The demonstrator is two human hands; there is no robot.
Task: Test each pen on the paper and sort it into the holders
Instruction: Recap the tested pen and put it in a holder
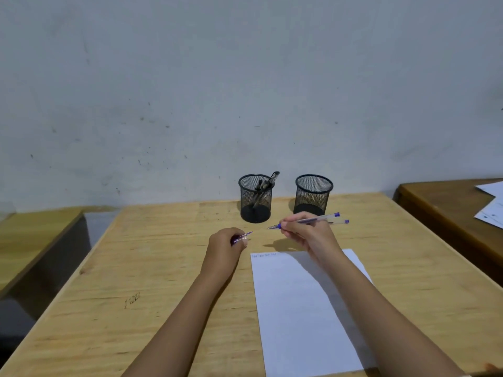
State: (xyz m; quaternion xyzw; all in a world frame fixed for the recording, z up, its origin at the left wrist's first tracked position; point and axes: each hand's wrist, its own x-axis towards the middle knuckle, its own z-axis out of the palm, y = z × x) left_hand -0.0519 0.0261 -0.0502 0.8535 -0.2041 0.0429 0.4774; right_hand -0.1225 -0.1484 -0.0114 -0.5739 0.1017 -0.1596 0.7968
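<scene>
Paper [299, 308] lies nearest, long axis running away from the person, on the table [163, 268] right of centre. A few scribbles [263, 255] sit at its far-left corner; rest of the sheet looks blank.

Just past the paper's far edge are both hands, raised off the table. L hand [226, 242] is curled round a small purple cap [243, 237], whose open end seems to point right. R hand [307, 232] pinches a pen [315, 219] btwn thumb and fingers in a writing grip. Pen's long axis runs left-right, nearly level, tip to the left and back end up-right. Tip faces the cap, near it but w/ a clear gap.

A 2nd pen [343, 222] shows just behind the first, parallel to it. Can't tell if the R hand has it too or if it lies on the table.

So the key relation: pen tip and cap line up roughly on one axis, while the scribble corner is just below and nearer than the tip. Prob. either a short drop of the R hand to the paper to test, or hands closing together to recap. Can't tell which.

Farther back stand the two mesh holders, side by side at the wall. L holder [248, 198] has several pens leaning inside; R holder [313, 195] looks empty and is directly behind the R hand, so it's the nearer drop for that hand.
</scene>
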